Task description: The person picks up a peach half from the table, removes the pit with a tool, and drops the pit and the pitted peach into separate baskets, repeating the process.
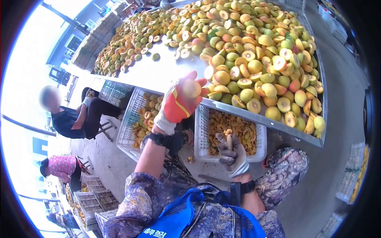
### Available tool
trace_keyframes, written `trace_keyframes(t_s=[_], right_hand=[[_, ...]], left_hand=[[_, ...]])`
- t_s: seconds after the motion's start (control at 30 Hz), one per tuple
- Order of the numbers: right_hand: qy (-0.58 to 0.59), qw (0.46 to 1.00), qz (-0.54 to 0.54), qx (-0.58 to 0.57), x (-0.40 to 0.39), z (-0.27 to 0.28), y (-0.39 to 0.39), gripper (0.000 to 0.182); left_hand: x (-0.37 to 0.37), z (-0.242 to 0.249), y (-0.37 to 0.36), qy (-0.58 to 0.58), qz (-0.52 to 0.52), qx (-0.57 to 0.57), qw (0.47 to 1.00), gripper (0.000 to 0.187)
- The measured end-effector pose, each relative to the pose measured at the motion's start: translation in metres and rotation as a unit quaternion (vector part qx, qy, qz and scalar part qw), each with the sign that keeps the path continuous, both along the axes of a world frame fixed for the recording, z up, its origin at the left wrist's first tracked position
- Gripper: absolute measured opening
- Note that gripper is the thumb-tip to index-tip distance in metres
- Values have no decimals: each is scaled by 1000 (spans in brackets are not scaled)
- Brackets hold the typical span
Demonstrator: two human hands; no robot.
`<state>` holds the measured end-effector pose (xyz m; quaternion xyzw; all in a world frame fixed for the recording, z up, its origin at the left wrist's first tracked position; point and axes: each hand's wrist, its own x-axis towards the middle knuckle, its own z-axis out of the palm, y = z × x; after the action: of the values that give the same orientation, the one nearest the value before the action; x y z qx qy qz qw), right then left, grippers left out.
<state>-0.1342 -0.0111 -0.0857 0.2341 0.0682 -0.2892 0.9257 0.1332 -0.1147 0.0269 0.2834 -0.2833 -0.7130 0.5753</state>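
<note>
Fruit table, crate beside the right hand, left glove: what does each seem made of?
The fruit table: smooth grey metal, perhaps stainless steel, judging by its glare and thin straight rim. The crate: matte white plastic, probably molded, given its slotted walls. The left glove: pale fabric cuff, orange palm coating, possibly rubber.

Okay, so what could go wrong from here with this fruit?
The fruit in the left hand might slip, since the glove's fingers look loosely curled.
The tool in the right hand could jab the other glove if they meet carelessly.
Fruit heaped against the tray's rim could tumble over.
</note>
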Motion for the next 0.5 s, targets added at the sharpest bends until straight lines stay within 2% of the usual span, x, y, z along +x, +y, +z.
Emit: trace_keyframes(t_s=[0.07, 0.1, 0.13, 0.23, 0.27, 0.3, 0.33, 0.37, 0.4, 0.43, 0.5], right_hand=[[69, 986, -13, -149, -6, 23, 2, 67], [106, 970, -11, -218, -9, 40, 6, 67], [309, 919, 13, -245, -8, 58, 6, 66], [249, 942, -24, -222, -10, 59, 10, 62], [303, 911, 3, -282, -12, 62, 11, 63], [155, 948, -9, -276, -13, 57, 10, 64], [4, 964, -26, -266, -13, 47, 6, 65], [-146, 955, -46, -253, -14, 41, 2, 66], [-130, 961, -41, -242, -14, 45, 3, 67], [2, 959, -24, -284, -15, 48, 5, 67], [-83, 965, -7, -250, -11, 46, 5, 68]], left_hand=[[-21, -6, 12, 76, -13, 24, 997, 53], [-32, -5, 20, 76, -5, 30, 997, 53], [-45, -1, 28, 76, 2, 34, 997, 53], [-72, 2, 36, 47, 12, 46, 998, 52], [-81, 3, 42, 30, 32, 62, 997, 50], [-89, 5, 52, 13, 54, 81, 995, 48], [-97, 5, 57, -3, 65, 70, 995, 48], [-101, 4, 58, -6, 67, 73, 995, 48], [-103, 1, 60, -6, 71, 77, 994, 47], [-107, -1, 64, -6, 79, 84, 993, 47], [-112, -3, 66, -59, 80, 77, 992, 47]])
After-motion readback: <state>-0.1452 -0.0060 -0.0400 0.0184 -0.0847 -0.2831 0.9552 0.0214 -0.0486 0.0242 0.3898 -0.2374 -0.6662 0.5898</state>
